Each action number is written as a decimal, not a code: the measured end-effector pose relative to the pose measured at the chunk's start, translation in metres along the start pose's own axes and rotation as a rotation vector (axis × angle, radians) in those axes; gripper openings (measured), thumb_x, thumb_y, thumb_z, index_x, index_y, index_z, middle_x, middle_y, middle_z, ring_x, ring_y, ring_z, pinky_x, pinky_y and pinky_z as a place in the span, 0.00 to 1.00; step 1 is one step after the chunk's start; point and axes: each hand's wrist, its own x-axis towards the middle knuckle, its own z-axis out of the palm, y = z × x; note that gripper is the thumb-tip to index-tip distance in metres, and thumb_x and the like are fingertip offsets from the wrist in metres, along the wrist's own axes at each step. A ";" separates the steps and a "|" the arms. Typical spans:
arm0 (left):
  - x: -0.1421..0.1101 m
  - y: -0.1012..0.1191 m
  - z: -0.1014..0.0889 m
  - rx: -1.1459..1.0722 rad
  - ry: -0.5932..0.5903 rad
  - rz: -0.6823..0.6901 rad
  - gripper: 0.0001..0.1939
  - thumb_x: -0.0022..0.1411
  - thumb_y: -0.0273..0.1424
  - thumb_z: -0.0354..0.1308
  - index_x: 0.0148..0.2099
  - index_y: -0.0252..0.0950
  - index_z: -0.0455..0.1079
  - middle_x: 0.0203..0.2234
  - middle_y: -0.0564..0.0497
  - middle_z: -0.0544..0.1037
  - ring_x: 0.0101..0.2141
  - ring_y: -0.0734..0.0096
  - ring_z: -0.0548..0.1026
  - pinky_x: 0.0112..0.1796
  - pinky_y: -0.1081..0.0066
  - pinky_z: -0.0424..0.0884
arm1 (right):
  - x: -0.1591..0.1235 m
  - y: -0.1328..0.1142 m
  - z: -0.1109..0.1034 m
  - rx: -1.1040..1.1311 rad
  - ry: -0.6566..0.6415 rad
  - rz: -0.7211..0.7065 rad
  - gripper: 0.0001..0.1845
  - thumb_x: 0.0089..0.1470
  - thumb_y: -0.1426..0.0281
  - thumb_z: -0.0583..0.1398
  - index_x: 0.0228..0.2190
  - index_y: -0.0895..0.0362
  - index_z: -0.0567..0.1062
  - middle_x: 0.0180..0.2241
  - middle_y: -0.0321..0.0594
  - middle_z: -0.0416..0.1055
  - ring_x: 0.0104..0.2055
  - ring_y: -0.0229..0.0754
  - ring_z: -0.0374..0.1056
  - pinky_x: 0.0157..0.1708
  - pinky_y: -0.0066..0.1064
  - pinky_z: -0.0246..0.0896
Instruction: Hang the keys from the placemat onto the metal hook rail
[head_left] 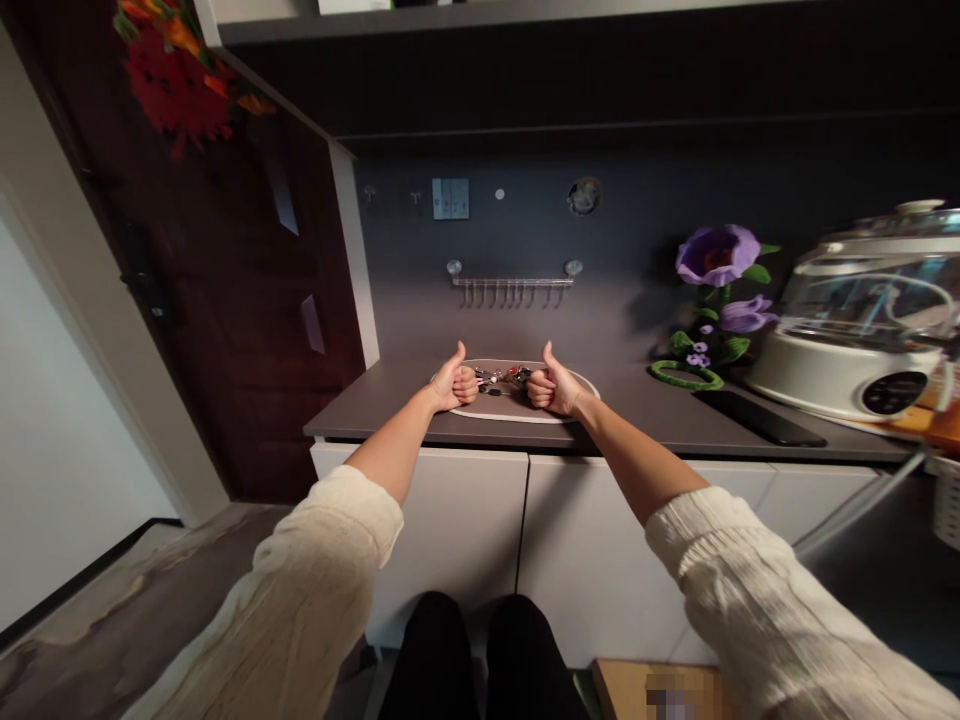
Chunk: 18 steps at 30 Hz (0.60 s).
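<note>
Both bare hands are curled into fists with thumbs pointing up, the left hand [457, 384] over the left end of a tray and the right hand [551, 386] over its right end. All 4 fingers of each fold inward, and each fist appears closed on itself alone; whether either touches the tray I cannot tell.

Largest in the scene is the dark wall panel [622, 300] on the far side, with a dark red door [240, 280] to its left. Along the panel's foot runs a grey-brown counter [390, 420] above white cabinet fronts [442, 520]. On the counter's right stands 1 appliance [832, 375] with a clear upper part and a pale base. Between the hands, the pale rim of the oval tray [517, 418] shows on its near and far sides. Right of the tray is a purple flower ornament [718, 258], and nearer than that lies a black phone [761, 418]. A clear hook rail [514, 283] is mounted on the panel, beyond the hands.

Smallest are the trinkets [495, 392] in the tray, lying in the gap between the 2 fists; a reddish piece sits just beside the right fingers. Their exact shapes are too small to tell.
</note>
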 end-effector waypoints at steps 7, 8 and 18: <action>0.007 0.019 -0.005 0.066 0.019 0.071 0.32 0.53 0.58 0.41 0.15 0.37 0.42 0.07 0.58 0.45 0.11 0.83 0.45 0.15 0.76 0.42 | 0.014 -0.013 0.003 -0.094 0.063 -0.100 0.34 0.45 0.38 0.38 0.11 0.56 0.47 0.09 0.28 0.40 0.12 0.28 0.36 0.12 0.23 0.33; 0.009 0.023 -0.006 0.082 0.031 0.102 0.31 0.54 0.55 0.43 0.15 0.36 0.44 0.08 0.58 0.46 0.11 0.84 0.45 0.15 0.76 0.42 | 0.018 -0.016 0.004 -0.120 0.076 -0.114 0.34 0.46 0.39 0.38 0.12 0.56 0.50 0.09 0.28 0.40 0.12 0.28 0.36 0.12 0.23 0.33; 0.044 0.037 -0.021 0.752 0.498 0.495 0.10 0.58 0.35 0.50 0.27 0.35 0.61 0.17 0.56 0.65 0.20 0.80 0.62 0.25 0.76 0.57 | 0.073 -0.024 0.016 -0.343 0.364 -0.371 0.13 0.50 0.59 0.56 0.28 0.57 0.66 0.12 0.26 0.53 0.12 0.28 0.45 0.12 0.21 0.40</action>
